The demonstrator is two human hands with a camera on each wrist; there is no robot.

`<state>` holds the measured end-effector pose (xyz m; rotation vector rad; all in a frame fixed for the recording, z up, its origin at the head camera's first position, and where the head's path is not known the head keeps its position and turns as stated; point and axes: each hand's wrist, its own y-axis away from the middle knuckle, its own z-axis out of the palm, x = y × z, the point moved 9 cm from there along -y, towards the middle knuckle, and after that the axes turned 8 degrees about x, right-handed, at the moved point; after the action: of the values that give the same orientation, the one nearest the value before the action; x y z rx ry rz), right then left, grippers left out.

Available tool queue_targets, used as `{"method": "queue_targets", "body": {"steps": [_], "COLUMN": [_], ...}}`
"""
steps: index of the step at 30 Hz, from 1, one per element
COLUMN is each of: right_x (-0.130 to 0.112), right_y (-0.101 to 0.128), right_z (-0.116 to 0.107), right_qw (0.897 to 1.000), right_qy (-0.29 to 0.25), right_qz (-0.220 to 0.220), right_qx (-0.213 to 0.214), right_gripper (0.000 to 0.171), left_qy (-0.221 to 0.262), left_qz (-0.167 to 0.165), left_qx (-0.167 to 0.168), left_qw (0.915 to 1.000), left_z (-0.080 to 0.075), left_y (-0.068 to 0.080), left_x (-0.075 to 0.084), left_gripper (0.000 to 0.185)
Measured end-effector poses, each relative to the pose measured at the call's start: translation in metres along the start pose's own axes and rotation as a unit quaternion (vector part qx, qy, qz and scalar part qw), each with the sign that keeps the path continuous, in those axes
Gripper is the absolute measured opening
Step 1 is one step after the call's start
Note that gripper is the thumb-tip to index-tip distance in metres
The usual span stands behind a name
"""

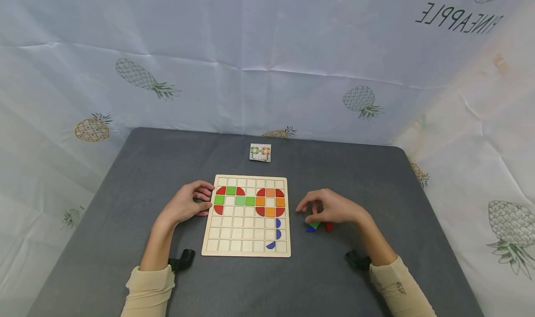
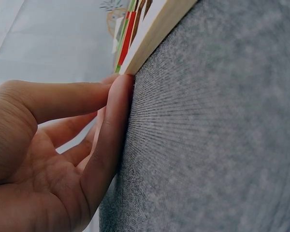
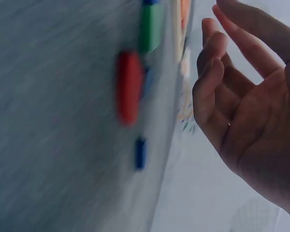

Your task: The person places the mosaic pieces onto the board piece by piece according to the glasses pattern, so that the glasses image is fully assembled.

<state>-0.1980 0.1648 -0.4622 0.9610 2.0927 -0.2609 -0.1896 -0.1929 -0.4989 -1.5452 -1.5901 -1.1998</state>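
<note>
My left hand [image 1: 188, 204] is parked against the left edge of the wooden grid board [image 1: 246, 233], fingers [image 2: 113, 104] straight and pressed together, tips touching the board's side, not gripping anything; the board lies flat in the middle of the grey worktop [image 1: 125, 177]. Top rows have red, green and orange tiles [image 1: 251, 200] filled in, and three blue curved pieces [image 1: 277, 233] run down the right column. My right hand [image 1: 330, 208] hovers just right of the board over a little cluster of loose pieces; fingers [image 3: 210, 72] loosely curled and a bit apart, nothing pinched as far as the wrist view shows. Under it sit a green piece [image 1: 314, 225], a red piece [image 1: 329, 226] and a blue piece [image 1: 310, 229], all close together on the worktop, near the board but apart from it. A small pattern card [image 1: 260, 152] lies beyond the board's far edge; pineapple-print cloth [image 1: 267, 66] hangs all around.
</note>
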Motion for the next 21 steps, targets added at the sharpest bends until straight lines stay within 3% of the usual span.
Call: {"method": "queue_targets", "body": {"steps": [7, 21], "right_x": [0.021, 0.033], "right_y": [0.02, 0.02], "right_z": [0.004, 0.003], "right_qw": [1.0, 0.999], "right_qy": [-0.018, -0.009], "right_qz": [-0.001, -0.014], "right_qx": [-0.023, -0.028], "right_gripper": [0.03, 0.027], "left_qy": [-0.006, -0.006], "left_qz": [0.0, 0.004], "left_qx": [0.004, 0.001], "left_qw": [1.0, 1.0], "left_z": [0.0, 0.0], "left_y": [0.0, 0.002], "left_x": [0.001, 0.002], "left_gripper": [0.046, 0.048]}}
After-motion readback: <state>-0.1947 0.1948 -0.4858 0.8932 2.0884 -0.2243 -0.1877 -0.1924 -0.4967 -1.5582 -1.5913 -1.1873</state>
